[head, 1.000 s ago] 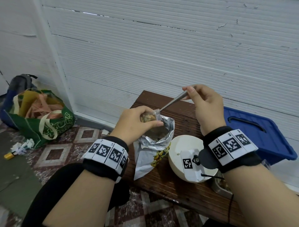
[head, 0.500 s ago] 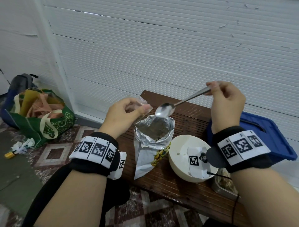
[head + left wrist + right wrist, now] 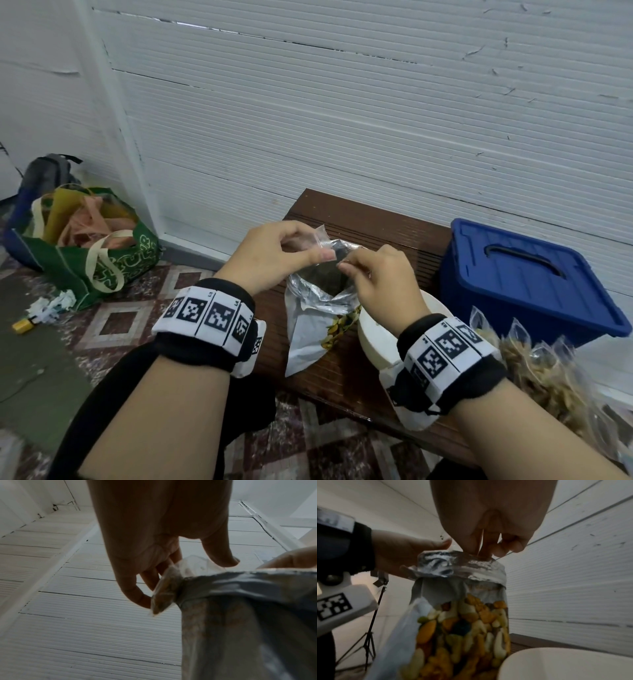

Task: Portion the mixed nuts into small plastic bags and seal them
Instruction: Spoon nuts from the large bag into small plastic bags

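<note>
Pinching a small clear plastic bag of nuts, the left hand's fingers meet the right hand's fingers, curled grasping a thin metal handle above the open foil nut pouch.

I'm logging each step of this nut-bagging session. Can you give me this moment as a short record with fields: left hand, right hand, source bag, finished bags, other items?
left hand: left hand pinches the small clear bag above the foil bag
right hand: right hand at the foil bag's mouth, fingers curled; the spoon is not clearly visible
source bag: foil bag of mixed nuts, open, upright on the wooden bench
finished bags: pile of filled bags at right
other items: white bowl, blue bin
</note>
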`<state>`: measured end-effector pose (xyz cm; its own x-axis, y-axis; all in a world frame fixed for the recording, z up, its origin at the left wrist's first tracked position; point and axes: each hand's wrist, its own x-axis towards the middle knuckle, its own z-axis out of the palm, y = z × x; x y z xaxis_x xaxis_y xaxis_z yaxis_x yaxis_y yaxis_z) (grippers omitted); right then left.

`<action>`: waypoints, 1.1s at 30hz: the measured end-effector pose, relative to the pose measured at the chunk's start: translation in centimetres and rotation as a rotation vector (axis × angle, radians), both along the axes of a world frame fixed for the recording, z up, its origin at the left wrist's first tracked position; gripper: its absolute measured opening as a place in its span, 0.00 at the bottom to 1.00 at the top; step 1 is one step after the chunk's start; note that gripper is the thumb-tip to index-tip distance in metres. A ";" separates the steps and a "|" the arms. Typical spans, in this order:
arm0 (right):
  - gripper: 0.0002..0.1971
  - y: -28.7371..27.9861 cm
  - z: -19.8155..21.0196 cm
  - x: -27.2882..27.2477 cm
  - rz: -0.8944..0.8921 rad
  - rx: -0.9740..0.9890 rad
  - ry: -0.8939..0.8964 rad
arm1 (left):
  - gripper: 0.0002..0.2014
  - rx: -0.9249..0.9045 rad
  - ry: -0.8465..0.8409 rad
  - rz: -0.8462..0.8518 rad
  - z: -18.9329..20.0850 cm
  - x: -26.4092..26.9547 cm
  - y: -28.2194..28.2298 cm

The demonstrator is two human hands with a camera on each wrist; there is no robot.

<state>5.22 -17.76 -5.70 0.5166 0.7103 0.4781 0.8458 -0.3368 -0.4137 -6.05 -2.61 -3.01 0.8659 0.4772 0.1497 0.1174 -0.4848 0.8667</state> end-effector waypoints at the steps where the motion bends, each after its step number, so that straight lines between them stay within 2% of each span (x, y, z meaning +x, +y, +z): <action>1: 0.07 0.0 0.0 0.0 -0.012 0.001 0.059 | 0.15 0.005 0.007 0.002 0.0 0.0 0.0; 7: 0.09 0.0 1.1 0.2 -0.166 0.158 0.419 | 0.20 0.004 0.035 0.014 0.1 -0.1 0.0; 11: 0.11 -0.3 2.2 1.0 -0.303 0.311 0.525 | 0.25 -0.018 0.029 0.018 0.2 -0.3 0.0; 14: 0.14 -0.7 2.7 2.0 -0.391 0.349 0.565 | 0.24 -0.013 0.017 0.035 0.4 -0.3 0.0; 18: 0.18 -1.2 3.1 2.9 -0.450 0.367 0.601 | 0.16 -0.036 -0.042 0.079 0.4 -0.5 0.2; 22: 0.17 -1.7 4.2 3.5 -0.485 0.384 0.598 | 0.22 -0.060 -0.042 0.086 0.6 -0.9 0.7; 26: 0.16 -2.2 5.6 4.5 -0.528 0.432 0.572 | 0.19 0.004 0.038 0.058 0.9 -1.0 0.8; 33: 0.17 -2.3 6.8 5.2 -0.509 0.506 0.539 | 0.26 0.089 0.102 0.010 0.8 -0.5 0.2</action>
<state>10.39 -20.04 1.11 0.9563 0.1044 0.2730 0.2918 -0.2870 -0.9124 -6.52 -2.44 -2.22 0.8743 0.4742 0.1035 0.2075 -0.5580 0.8035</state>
